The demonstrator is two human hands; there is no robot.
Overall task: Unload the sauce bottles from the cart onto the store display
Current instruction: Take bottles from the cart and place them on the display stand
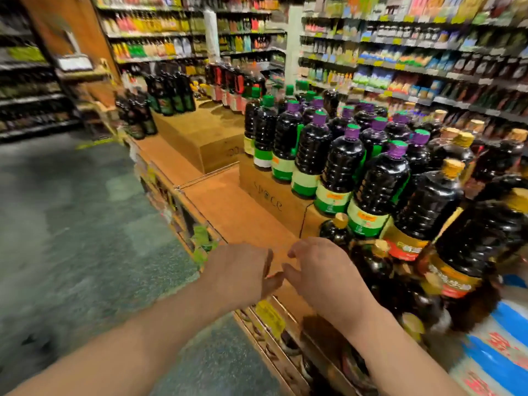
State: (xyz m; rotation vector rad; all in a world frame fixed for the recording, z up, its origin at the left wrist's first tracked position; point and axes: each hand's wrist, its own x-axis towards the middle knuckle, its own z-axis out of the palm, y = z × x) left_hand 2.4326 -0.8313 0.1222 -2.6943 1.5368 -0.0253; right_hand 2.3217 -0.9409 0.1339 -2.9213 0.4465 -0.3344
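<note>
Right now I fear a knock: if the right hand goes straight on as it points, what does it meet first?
Probably the cardboard box under the green-labelled bottles; the right hand holds nothing, depth unclear.

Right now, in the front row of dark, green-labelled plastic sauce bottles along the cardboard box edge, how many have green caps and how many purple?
Green-capped bottles: 2
Purple-capped bottles: 4
Total: 6

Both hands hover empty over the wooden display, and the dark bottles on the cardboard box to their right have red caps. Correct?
Not quite. The head view shows those bottles with purple caps. Both the left hand and right hand are empty above the display.
</note>
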